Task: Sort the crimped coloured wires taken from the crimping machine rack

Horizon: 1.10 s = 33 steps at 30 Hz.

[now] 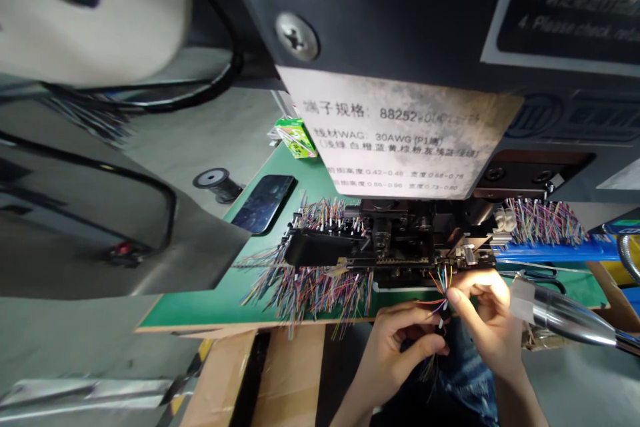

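Note:
A small bundle of thin coloured wires point(443, 288) fans out between my hands, its tips close to the front of a crimping machine's tooling point(400, 260). My left hand point(405, 340) is closed around the bundle's lower part, thumb and fingers pinching near a white band. Thumb and forefinger of my right hand point(483, 310) pinch the upper wires just below the tooling. Frayed wire ends hang below my left hand. Many similar coloured wire bundles point(310, 297) lie along the bench edge to the left.
A black phone point(265, 203) lies on the green bench point(200, 310) beside a green box point(297, 138). Behind it stands a spool point(218, 185). A metal lamp tube point(570, 317) reaches in from the right. More wires point(545, 221) lie near a blue tray point(560, 251). The machine head point(400, 27) overhangs above.

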Tool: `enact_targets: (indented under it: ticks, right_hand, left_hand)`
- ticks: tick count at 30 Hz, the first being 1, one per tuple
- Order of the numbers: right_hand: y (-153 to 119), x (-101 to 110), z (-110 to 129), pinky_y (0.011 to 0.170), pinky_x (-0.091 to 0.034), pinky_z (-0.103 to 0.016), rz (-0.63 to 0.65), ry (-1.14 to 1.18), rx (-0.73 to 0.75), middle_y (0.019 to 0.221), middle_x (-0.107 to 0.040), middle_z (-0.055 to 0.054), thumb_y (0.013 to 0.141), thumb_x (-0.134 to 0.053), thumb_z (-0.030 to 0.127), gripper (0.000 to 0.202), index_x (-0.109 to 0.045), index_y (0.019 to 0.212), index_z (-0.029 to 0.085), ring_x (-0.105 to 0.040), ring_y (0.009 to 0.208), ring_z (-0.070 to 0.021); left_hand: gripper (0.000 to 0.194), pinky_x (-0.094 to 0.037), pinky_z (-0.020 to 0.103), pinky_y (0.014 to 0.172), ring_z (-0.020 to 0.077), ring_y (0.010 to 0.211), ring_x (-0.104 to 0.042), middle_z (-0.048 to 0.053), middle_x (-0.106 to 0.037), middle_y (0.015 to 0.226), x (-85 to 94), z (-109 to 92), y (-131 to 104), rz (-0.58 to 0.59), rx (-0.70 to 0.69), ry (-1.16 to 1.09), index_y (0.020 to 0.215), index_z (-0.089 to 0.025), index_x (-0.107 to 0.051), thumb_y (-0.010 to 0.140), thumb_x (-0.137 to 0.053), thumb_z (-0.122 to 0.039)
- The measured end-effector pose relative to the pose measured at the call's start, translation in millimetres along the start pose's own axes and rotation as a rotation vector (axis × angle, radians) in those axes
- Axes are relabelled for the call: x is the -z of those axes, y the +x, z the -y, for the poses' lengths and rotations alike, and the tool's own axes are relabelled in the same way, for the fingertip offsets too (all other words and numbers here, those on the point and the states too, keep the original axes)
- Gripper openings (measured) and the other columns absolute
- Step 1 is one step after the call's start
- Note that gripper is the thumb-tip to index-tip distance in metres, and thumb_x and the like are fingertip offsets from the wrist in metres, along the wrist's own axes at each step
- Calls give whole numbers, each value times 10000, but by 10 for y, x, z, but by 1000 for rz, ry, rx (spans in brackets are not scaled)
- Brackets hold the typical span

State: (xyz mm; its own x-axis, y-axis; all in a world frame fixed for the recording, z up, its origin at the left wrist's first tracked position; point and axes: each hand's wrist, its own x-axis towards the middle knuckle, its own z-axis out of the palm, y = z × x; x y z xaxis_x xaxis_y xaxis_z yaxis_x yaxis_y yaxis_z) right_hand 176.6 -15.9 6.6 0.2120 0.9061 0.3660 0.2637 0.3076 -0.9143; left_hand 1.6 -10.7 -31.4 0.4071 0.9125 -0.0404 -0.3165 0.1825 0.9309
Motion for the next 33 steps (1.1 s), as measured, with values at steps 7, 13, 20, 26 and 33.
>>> enact_targets:
  ticks: [7, 13, 20, 26, 33]
  right_hand:
    - [-42, -11, -150, 466, -505, -241, -13, 30, -170, 691, -770, -12, 962, -789, 349, 134, -848, 1013, 240, -632, 522, -152]
    - [-4, -51, -58, 490, -511, -247, -37, 68, -221, 725, -787, -1, 961, -781, 325, 93, -855, 994, 281, -625, 526, -146]
    - [-2, -75, -35, 504, -508, -269, -59, 26, -246, 648, -733, 5, 969, -770, 353, 123, -840, 989, 255, -641, 541, -169]
    - [6, -31, -140, 490, -522, -251, 10, 26, -187, 623, -725, 10, 980, -769, 352, 129, -849, 1015, 258, -666, 533, -172]
    - [72, 15, 105, 697, -574, -302, 28, -142, 96, 910, -765, -36, 970, -746, 243, 94, -805, 898, 260, -726, 795, -201]
  left_hand:
    - [330, -690, 267, 650, 183, 667, -774, 50, -728, 846, -104, 17, 87, -98, -23, -24, 907, -164, -889, 784, -939, -466]
    - [309, -705, 278, 669, 185, 659, -783, 50, -753, 843, -121, -67, 85, -110, -17, -51, 897, -167, -890, 772, -954, -442]
    - [293, -705, 275, 684, 181, 652, -783, 34, -739, 789, -145, -150, 113, -86, -12, -64, 873, -160, -881, 783, -948, -430]
    - [251, -699, 276, 688, 179, 665, -783, 35, -736, 818, -138, -122, 105, -82, -31, -39, 908, -171, -886, 808, -930, -397]
    - [189, -642, 206, 637, 151, 640, -759, 38, -757, 773, -28, -255, 33, 11, -24, 53, 891, -190, -890, 819, -925, -362]
